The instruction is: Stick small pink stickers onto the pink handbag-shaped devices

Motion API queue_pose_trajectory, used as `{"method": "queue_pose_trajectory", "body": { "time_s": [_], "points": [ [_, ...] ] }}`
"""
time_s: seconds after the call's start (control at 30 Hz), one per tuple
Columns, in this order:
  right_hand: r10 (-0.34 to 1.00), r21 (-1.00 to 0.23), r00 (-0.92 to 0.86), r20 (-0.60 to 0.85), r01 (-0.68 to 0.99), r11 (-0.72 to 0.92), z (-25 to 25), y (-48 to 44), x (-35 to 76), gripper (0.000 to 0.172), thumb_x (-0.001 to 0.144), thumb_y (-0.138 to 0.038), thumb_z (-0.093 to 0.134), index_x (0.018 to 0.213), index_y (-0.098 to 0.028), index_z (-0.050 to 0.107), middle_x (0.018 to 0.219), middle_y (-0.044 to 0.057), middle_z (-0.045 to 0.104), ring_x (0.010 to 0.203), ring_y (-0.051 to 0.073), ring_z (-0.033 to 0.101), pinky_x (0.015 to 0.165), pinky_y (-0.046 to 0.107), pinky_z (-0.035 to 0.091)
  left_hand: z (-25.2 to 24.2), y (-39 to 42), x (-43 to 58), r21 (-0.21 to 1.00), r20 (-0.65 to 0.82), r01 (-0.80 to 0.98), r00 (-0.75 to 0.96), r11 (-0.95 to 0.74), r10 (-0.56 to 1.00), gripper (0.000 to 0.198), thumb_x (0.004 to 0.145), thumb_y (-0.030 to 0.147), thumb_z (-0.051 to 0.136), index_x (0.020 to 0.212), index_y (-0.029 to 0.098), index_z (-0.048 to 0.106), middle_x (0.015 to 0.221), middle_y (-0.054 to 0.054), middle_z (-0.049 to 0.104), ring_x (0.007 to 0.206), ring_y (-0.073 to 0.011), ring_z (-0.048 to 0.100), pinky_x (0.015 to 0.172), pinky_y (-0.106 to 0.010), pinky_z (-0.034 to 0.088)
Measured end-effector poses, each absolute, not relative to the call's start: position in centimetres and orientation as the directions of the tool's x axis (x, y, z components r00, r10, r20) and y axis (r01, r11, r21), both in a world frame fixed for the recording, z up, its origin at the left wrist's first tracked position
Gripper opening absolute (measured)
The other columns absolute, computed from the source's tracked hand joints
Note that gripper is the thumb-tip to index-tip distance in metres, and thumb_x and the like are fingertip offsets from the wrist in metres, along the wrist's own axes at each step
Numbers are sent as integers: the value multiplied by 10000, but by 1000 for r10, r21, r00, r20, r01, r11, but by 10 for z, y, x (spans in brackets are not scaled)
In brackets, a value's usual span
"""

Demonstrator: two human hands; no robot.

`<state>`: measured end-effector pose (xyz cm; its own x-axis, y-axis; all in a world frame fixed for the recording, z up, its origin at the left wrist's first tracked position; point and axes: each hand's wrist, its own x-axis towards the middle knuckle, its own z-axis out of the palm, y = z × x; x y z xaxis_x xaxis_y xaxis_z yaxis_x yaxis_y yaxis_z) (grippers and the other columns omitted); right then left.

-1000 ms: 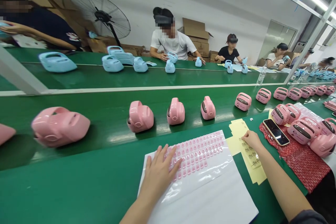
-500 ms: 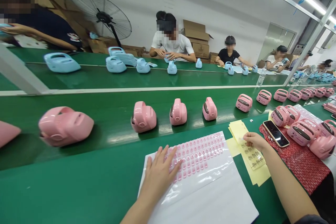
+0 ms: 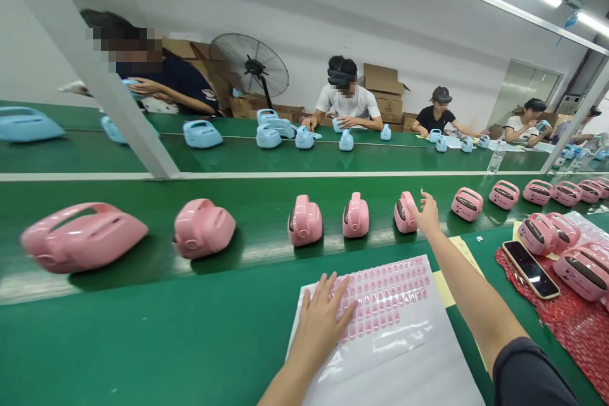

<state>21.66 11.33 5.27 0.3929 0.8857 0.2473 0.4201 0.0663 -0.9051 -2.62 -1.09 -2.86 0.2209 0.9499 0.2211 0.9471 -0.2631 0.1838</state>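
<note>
My left hand [image 3: 321,317] lies flat with fingers spread on the left part of a sheet of small pink oval pieces [image 3: 385,292], which rests on white paper. My right hand [image 3: 428,214] is stretched forward beside a pink handled plastic case [image 3: 405,212] with a dark front panel. Its fingers are apart. A tiny pale bit shows at one fingertip, too small to name. Whether the hand touches the case is hard to tell. Yellow sheets [image 3: 445,288] lie partly under my right forearm.
Several pink cases [image 3: 204,228] stand in a row along the green bench. A phone [image 3: 530,268] and more pink cases rest on red bubble wrap [image 3: 566,323] at right. A white post [image 3: 114,82] rises at left. Across the bench, people handle blue cases [image 3: 202,134].
My right hand has left the yellow sheet and moved forward and left to a pink case. My left hand stays on the sheet. The view has turned left.
</note>
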Motion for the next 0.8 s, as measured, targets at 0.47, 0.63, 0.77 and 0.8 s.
{"method": "queue_pose_trajectory", "body": {
  "time_s": [0.47,0.63,0.77,0.8],
  "points": [
    [942,-971,296,157,-130,203,89,63,188,593,599,-196,636,1126,-198,364,630,-78,542,594,115,551,610,241,448,-16,-9,-34,900,337,286,26,-330,941,463,663,396,659,1106,271,601,1259,-108,549,1270,-343,342,1049,-510,199],
    [989,-788,-89,-120,-597,-150,100,8,174,474,498,-189,748,889,-173,480,612,-28,608,472,72,496,461,185,389,7,-22,-11,887,166,-456,168,-73,972,745,409,523,796,1084,266,616,1134,-118,634,1193,-394,426,963,-502,360],
    [964,-749,-198,-176,-609,-262,90,-16,158,520,425,-177,801,850,-167,501,626,-16,631,444,52,481,435,166,363,7,-38,-2,749,139,-662,153,-3,979,858,247,438,860,1057,269,630,945,-102,704,1139,-427,466,887,-521,430],
    [964,-748,-191,-187,-608,-266,88,-19,155,543,405,-192,812,848,-173,498,628,-20,632,451,58,492,440,169,367,7,-42,-1,723,113,-690,152,24,982,881,251,401,868,1085,271,615,925,-96,709,1122,-428,482,875,-524,439]
  ]
}}
